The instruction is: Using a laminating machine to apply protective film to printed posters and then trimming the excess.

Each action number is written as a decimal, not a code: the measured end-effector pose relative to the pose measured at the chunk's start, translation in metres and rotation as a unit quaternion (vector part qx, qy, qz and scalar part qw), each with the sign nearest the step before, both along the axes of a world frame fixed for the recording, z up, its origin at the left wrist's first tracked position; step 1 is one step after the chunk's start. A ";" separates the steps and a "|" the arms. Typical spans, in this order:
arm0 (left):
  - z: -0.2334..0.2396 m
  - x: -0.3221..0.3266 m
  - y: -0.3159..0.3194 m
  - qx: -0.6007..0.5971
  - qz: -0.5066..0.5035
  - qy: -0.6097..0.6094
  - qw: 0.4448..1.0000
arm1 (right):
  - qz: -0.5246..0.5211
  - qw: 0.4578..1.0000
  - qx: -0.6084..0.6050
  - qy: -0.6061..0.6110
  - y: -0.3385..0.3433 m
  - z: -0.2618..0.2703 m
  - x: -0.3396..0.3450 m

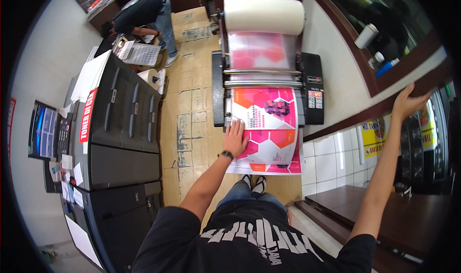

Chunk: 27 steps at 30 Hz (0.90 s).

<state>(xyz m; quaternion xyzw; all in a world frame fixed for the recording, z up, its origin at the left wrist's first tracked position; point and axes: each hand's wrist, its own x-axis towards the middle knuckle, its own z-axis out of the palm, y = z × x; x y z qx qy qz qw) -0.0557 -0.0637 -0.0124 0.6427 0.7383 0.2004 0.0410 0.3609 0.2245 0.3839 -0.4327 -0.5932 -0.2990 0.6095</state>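
Observation:
My left hand [235, 139] lies flat, fingers slightly spread, on the left edge of a pink, orange and white printed sheet [281, 93]. That sheet overlaps another printed sheet [275, 147], and their lower ends hang past the front of a roll laminator [217, 93]. The upper sheet reaches up to two metal rollers [263, 83]. Above them, clear film [263, 53] with pink print behind it runs towards a large film roll [264, 15]. Far to the right, my right hand [410, 102] rests against a dark wooden ledge [378, 109], holding nothing visible.
A large printing machine [122, 165] with a lit screen [47, 130] stands at left. Beyond it a person [144, 17] bends over a tray of printed sheets [142, 53]. A control panel [315, 99] sits on the laminator's right. Bottles [387, 67] stand by the window.

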 end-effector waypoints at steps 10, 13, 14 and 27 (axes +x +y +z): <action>-0.125 -0.096 -0.363 -0.553 0.235 -0.230 0.766 | 0.276 0.708 -0.638 0.127 -0.284 -0.441 -0.108; -0.137 -0.141 -0.443 -0.650 0.314 -0.388 0.573 | 0.274 0.647 -0.693 0.162 -0.378 -0.460 -0.212; -0.155 -0.161 -0.478 -0.623 0.326 -0.410 0.581 | 0.279 0.601 -0.724 0.194 -0.401 -0.449 -0.255; -0.106 -0.464 -0.284 -0.253 0.348 -0.303 0.851 | 0.325 0.588 -0.740 0.017 -0.330 -0.370 -0.526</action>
